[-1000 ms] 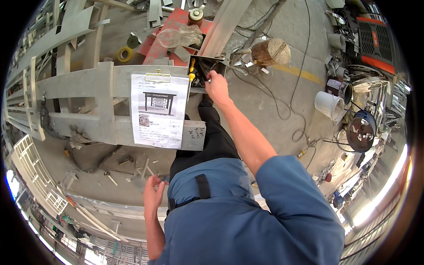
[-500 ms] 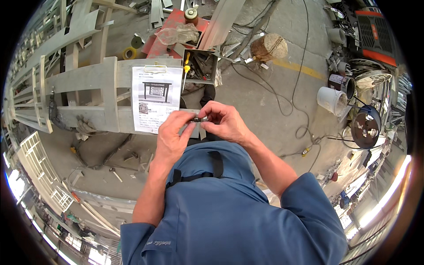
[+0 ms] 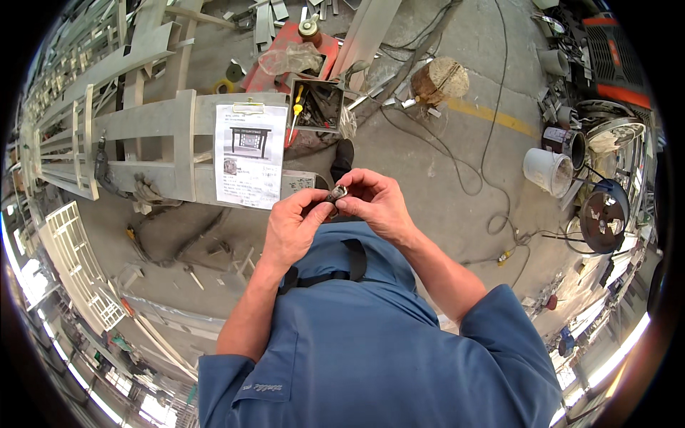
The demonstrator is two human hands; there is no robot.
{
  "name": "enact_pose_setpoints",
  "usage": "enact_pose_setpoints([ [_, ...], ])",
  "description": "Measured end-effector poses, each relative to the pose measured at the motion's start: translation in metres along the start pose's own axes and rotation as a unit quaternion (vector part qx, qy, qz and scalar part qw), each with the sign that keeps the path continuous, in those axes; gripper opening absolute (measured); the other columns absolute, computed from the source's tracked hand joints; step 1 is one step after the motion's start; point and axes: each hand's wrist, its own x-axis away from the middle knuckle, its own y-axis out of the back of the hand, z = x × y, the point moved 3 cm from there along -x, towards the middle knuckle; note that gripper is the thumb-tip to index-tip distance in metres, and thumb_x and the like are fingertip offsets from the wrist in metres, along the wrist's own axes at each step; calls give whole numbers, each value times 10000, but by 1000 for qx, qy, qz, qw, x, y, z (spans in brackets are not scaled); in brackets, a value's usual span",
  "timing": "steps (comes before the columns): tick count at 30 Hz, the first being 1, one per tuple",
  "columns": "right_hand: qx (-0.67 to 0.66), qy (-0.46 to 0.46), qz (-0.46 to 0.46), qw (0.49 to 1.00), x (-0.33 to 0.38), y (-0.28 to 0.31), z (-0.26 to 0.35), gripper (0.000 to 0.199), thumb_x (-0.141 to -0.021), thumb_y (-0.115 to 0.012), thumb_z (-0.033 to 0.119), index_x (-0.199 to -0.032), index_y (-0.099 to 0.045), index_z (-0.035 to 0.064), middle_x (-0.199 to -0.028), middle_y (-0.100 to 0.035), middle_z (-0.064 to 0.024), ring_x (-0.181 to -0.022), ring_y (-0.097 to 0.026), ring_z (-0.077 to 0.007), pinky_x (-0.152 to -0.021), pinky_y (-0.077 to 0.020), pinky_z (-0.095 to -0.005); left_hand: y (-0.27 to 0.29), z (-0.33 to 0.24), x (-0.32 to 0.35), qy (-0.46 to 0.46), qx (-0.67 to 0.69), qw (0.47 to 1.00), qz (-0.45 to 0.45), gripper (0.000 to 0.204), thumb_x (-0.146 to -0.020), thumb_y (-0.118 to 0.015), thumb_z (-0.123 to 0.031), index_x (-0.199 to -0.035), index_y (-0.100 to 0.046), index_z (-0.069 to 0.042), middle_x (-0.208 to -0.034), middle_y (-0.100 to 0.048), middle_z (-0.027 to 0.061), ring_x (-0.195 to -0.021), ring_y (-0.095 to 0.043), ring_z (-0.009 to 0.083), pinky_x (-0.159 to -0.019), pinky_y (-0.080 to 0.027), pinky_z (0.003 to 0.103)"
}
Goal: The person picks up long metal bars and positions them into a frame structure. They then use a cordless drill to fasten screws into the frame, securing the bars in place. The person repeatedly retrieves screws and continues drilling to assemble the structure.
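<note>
Silver and dark metal, by the look of it: the small part (image 3: 337, 193) is up in the air between both hands, in front of the blue shirt (image 3: 342, 314). Left hand (image 3: 292, 222) pinches one end between thumb and fingers; right hand (image 3: 379, 207) has the other end in a fingertip grip. Neither is released. Exact type can't be told, fingers cover most of it. Step in hand, my read: two-handed fingertip work on the part; can't tell turning from plain holding. Next move calls for fine control: one end steady, light grip on the other, no drop. Nearby: printed sheet (image 3: 248, 182) under a metal clip (image 3: 247, 108), lying on the grey frame (image 3: 184, 143), just beyond the left hand. Right of the sheet, a yellow-handled screwdriver (image 3: 297, 103) at the left edge of a grey box (image 3: 317, 130) with loose dark pieces (image 3: 325, 107) inside.
</note>
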Motion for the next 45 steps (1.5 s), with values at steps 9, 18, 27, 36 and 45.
enact_pose_setpoints([
  [9,16,118,-17,993,69,3,-14,261,-894,-737,28,-1146,-669,14,-972,-686,-14,-892,-643,-86,-814,-531,-251,-33,21,45,-116,-82,990,-3,155,-913,-716,-65,-1039,-681,18,-856,-718,59,-771,-661,103,-690,-532,261],
  [18,13,73,-113,991,167,34,-34,314,-927,-716,73,-1231,-665,16,-979,-692,-15,-851,-627,-86,-753,-523,-253,-104,27,108,-90,-93,991,30,182,-853,-776,-102,-970,-668,-13,-891,-719,42,-814,-650,92,-707,-511,253],
  [27,53,100,-139,984,216,140,17,270,-957,-667,87,-1216,-671,11,-938,-674,3,-829,-602,-76,-736,-506,-253,-224,19,70,107,185,957,198,218,-999,-620,-138,-1113,-655,44,-912,-711,94,-794,-692,170,-729,-587,302],
  [36,149,69,-248,955,298,377,99,387,-953,-660,135,-1314,-609,7,-1081,-711,-110,-920,-676,-182,-836,-549,-321,-458,9,-25,188,130,918,323,120,-980,-639,-108,-1053,-646,-13,-912,-709,87,-813,-692,180,-751,-574,318],
  [45,342,3,-239,909,357,575,195,422,-973,-623,323,-1314,-643,75,-1234,-687,-150,-1058,-689,-260,-920,-546,-368,-633,-72,-138,190,105,913,345,76,-992,-629,-108,-981,-608,-36,-973,-699,95,-878,-690,203,-812,-569,335],
])
